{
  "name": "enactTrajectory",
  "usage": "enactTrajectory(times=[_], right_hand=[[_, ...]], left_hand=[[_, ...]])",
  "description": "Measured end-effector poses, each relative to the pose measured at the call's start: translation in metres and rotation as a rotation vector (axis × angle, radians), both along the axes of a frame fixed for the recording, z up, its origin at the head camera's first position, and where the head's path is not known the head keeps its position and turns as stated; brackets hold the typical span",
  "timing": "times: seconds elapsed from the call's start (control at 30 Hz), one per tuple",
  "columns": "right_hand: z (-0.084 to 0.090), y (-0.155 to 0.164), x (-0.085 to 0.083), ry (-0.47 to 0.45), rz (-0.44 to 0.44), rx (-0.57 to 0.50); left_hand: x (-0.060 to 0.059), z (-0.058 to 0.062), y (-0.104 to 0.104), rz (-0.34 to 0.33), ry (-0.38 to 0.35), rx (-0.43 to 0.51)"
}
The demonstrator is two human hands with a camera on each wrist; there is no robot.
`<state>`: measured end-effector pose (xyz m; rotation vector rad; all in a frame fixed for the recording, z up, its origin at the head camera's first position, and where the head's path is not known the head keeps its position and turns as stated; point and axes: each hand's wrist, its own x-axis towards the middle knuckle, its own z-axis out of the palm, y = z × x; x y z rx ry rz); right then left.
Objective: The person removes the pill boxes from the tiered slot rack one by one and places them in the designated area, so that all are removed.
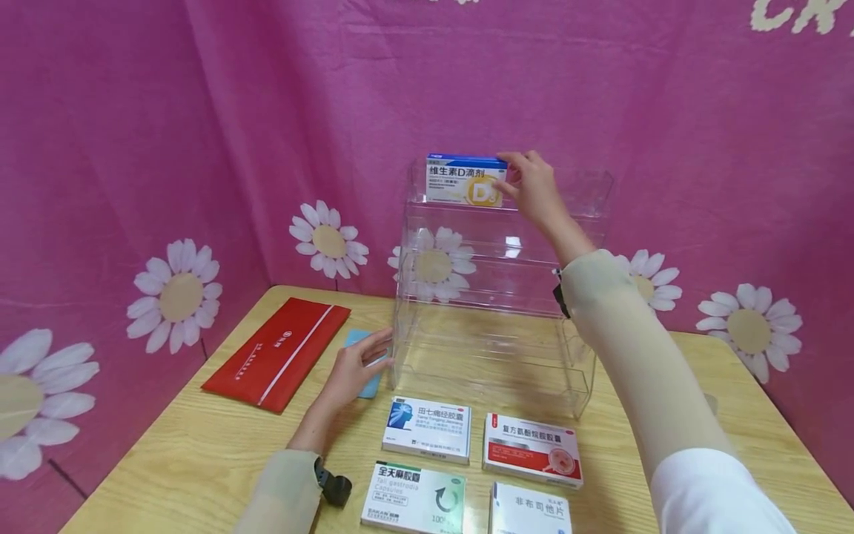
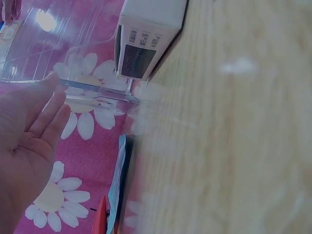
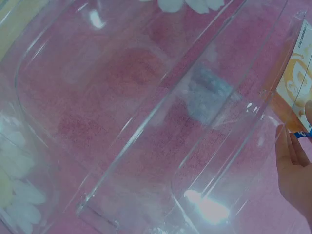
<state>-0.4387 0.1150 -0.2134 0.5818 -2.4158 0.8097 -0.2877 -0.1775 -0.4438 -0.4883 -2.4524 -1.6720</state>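
Overhead, the right hand pinches a blue-topped box reading 维生素D滴剂 on the top tier of a clear acrylic rack. The left hand, fingers straight, rests against the rack's lower left edge, over a blue card beside a red envelope. Four medicine boxes lie in front; one reads 田七痛经胶囊.

Left wrist: open palm at the rack's corner.

Right wrist: fingertips on the box's end behind clear shelving.
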Motion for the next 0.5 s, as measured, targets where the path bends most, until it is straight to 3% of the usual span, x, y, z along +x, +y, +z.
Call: enactTrajectory(times=[0.5], right_hand=[[-0.002, -0.011, 0.002, 0.025, -0.001, -0.138]], left_hand=[[0.0, -0.002, 0.0, 0.0, -0.018, 0.014]])
